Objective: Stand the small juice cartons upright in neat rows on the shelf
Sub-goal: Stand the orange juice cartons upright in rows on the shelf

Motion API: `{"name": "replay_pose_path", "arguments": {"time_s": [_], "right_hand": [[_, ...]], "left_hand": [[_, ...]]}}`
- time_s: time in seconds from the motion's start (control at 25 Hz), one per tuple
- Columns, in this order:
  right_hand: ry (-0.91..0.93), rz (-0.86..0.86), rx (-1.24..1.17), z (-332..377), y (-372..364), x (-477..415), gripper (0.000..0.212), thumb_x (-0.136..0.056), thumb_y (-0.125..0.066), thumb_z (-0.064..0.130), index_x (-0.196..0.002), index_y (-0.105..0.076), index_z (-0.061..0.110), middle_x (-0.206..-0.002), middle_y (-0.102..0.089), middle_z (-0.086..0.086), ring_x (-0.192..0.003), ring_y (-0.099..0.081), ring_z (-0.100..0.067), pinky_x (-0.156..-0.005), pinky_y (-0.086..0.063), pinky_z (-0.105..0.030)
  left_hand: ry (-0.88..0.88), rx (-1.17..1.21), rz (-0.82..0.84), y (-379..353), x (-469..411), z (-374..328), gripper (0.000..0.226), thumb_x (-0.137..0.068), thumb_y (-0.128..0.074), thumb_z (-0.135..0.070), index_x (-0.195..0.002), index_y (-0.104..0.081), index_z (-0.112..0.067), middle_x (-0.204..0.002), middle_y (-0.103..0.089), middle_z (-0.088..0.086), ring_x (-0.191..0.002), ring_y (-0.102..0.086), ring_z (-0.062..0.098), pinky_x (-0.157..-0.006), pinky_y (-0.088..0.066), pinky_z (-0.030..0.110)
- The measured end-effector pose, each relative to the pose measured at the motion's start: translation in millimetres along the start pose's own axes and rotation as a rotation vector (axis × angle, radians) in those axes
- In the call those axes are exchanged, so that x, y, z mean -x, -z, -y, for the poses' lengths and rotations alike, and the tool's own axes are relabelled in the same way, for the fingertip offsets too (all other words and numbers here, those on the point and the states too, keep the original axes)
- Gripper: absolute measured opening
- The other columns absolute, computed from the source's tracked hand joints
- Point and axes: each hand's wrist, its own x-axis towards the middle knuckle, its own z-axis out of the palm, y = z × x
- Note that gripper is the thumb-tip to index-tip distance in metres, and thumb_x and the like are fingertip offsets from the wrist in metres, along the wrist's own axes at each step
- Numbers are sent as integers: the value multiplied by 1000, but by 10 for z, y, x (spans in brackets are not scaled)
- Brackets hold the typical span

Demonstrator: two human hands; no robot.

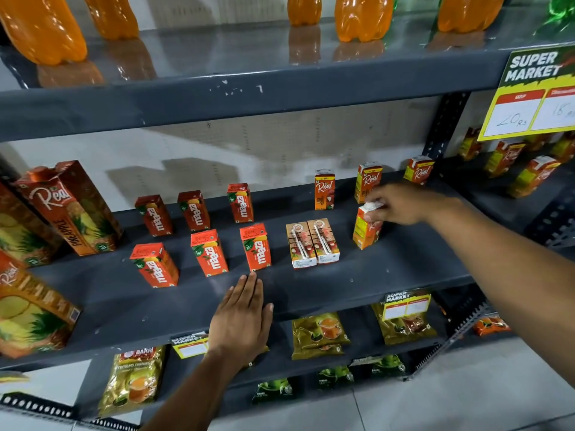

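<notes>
On the grey middle shelf [389,275] several small red Maaza cartons [256,247] stand upright in two rows at the centre-left. Two small cartons [315,242] stand side by side with their straw backs facing me. Further right, my right hand [401,203] grips the top of a small orange Real carton [367,230] that stands slightly tilted on the shelf. Behind it stand three more Real cartons [324,189], spaced along the back. My left hand [241,318] lies flat, fingers extended, on the shelf's front edge, its fingertips just below a front-row Maaza carton.
Tall Real pineapple cartons [70,206] fill the shelf's left end. Orange soda bottles [362,17] stand on the shelf above. A yellow price sign [529,98] hangs at upper right. Tea packets [319,334] lie on the lower shelf. More small cartons [532,175] sit in the neighbouring bay.
</notes>
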Motion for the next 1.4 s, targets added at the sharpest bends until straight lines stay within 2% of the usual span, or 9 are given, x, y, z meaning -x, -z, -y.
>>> {"name": "replay_pose_path", "arguments": {"time_s": [0.16,0.32,0.4,0.48,0.6,0.8,1.0,1.16,1.4], "right_hand": [[-100,-97,137,89,-57,23,56,-82,-54,68,-117,-58,25,-110,-66,-7,-86,-56,-21,-64,-45,-31],[-84,-212,154,197,-4,107,70,-82,-53,70,-134,-50,24,-138,-52,-13,-118,-54,-31,-87,-51,-41],[22,-397,46,356,-20,149,61,-84,-55,64,-129,-54,21,-122,-60,-13,-104,-60,-27,-78,-51,-35],[82,-314,-55,629,-213,179,51,-87,-59,56,-123,-56,21,-99,-67,-5,-81,-62,-16,-61,-45,-24],[6,-54,-84,1001,-771,109,43,-90,-63,43,-119,-55,13,-105,-65,-7,-87,-62,-19,-70,-48,-29],[-271,-147,-231,1113,-1039,-133,36,-93,-60,28,-119,-52,5,-120,-57,-18,-100,-56,-25,-74,-40,-28],[-287,-181,-177,1110,-1155,-10,41,-86,-68,33,-120,-53,13,-115,-58,-14,-97,-62,-29,-69,-47,-33],[-225,-224,-170,1027,-1211,261,54,-86,-65,27,-135,-47,20,-118,-60,-12,-106,-60,-31,-79,-53,-38],[-210,-69,-239,397,-814,1002,68,-67,-79,13,-129,-54,24,-115,-68,0,-91,-66,-15,-68,-50,-23]], "left_hand": [[-4,1,-8,15,1,-12,65,-96,-17,-44,-140,-38,-2,-150,-36,15,-140,-29,27,-114,-25,40],[1,6,-7,7,3,-10,61,-96,-24,-43,-140,-37,-3,-150,-36,15,-140,-29,27,-114,-23,40],[1,0,-4,19,-1,-17,59,-96,-27,-41,-139,-40,-2,-148,-39,16,-138,-33,28,-113,-25,41],[-1,-2,-5,29,0,-24,59,-96,-29,-41,-138,-41,-2,-148,-40,16,-137,-34,29,-112,-25,41],[-1,1,-14,53,7,-36,60,-96,-27,-42,-140,-39,-3,-150,-36,15,-139,-31,27,-113,-21,39],[-18,9,-17,72,15,-30,58,-99,-27,-41,-142,-34,-3,-152,-32,15,-142,-25,27,-115,-17,37],[-16,-10,-4,53,13,-21,61,-98,-20,-44,-144,-30,-5,-155,-27,13,-143,-20,25,-116,-12,35],[-5,-1,-7,69,9,-31,62,-97,-20,-44,-141,-37,-4,-151,-35,14,-141,-28,27,-114,-17,38],[6,19,-7,80,6,-35,63,-95,-20,-43,-135,-46,-1,-144,-45,17,-135,-38,30,-111,-29,42]]}}
